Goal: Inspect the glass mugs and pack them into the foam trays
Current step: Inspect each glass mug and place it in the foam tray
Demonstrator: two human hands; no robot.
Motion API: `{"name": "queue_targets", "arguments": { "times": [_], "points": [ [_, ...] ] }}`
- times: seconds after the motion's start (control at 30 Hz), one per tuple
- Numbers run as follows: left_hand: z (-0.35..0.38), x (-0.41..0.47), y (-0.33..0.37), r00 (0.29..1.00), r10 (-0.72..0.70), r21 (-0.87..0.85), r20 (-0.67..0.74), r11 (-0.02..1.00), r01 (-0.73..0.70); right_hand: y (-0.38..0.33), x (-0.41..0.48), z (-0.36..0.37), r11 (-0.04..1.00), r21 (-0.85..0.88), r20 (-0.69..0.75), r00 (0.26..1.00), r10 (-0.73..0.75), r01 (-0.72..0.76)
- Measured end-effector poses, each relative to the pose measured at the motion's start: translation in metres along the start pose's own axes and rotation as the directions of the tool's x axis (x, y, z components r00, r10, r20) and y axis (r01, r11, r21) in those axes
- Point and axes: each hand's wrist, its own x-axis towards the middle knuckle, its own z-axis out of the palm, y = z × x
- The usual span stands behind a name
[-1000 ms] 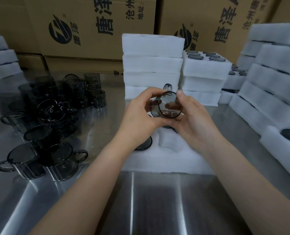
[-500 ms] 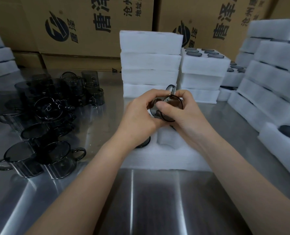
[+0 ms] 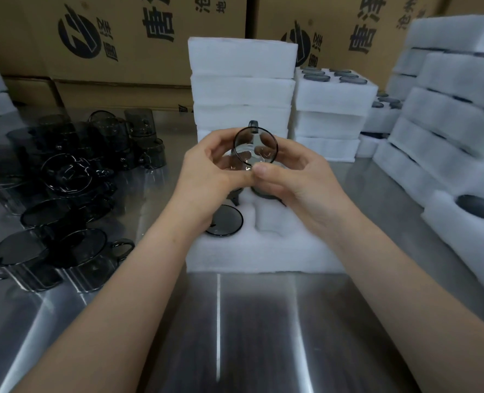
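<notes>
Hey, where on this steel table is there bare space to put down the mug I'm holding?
The steel table is bare at its near edge, in front of the foam tray, and in the strip between that tray and the right-hand foam stacks. The left side is crowded with loose mugs, and the back foam stacks wall off the rear.

One raised mug [image 3: 254, 150]; one seated mug [image 3: 225, 221] in the single front tray [image 3: 263, 251]; middle stack [image 3: 242, 89] of four trays; loose mugs [image 3: 65, 177] uncountable.
</notes>
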Motion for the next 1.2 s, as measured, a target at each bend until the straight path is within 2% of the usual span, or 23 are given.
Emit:
{"name": "queue_targets", "arguments": {
  "times": [0.1,0.2,0.33,0.5,0.83,1.03,1.2],
  "points": [
    [-0.003,0.002,-0.001,0.999,-0.026,-0.062,0.027,0.998,0.027,-0.003,-0.001,-0.001,0.997,0.078,0.068,0.998,0.007,-0.012],
    [-0.006,0.003,-0.003,0.997,-0.04,-0.118,0.059,0.992,0.047,-0.005,-0.001,-0.002,0.992,0.118,0.04,0.999,0.032,-0.036],
    [-0.005,0.002,-0.004,0.996,-0.012,-0.057,0.092,0.998,0.017,-0.006,0.0,-0.002,0.985,0.166,-0.054,0.996,0.064,-0.054],
    [-0.003,0.001,-0.002,0.994,0.011,-0.012,0.112,1.0,-0.01,-0.006,0.0,-0.001,0.979,0.2,-0.081,0.995,0.064,-0.047],
    [0.007,-0.008,0.008,0.978,0.044,0.17,0.204,0.982,-0.08,-0.004,0.0,0.001,0.982,0.19,-0.197,0.979,0.058,-0.02],
    [0.011,-0.008,0.001,0.967,0.032,0.367,0.253,0.921,-0.127,-0.006,0.0,-0.001,0.966,0.257,-0.191,0.978,0.085,-0.034],
    [0.015,-0.007,0.001,0.973,0.001,0.434,0.231,0.895,-0.104,-0.008,-0.001,-0.001,0.938,0.342,-0.164,0.979,0.122,-0.059]
  ]
}}
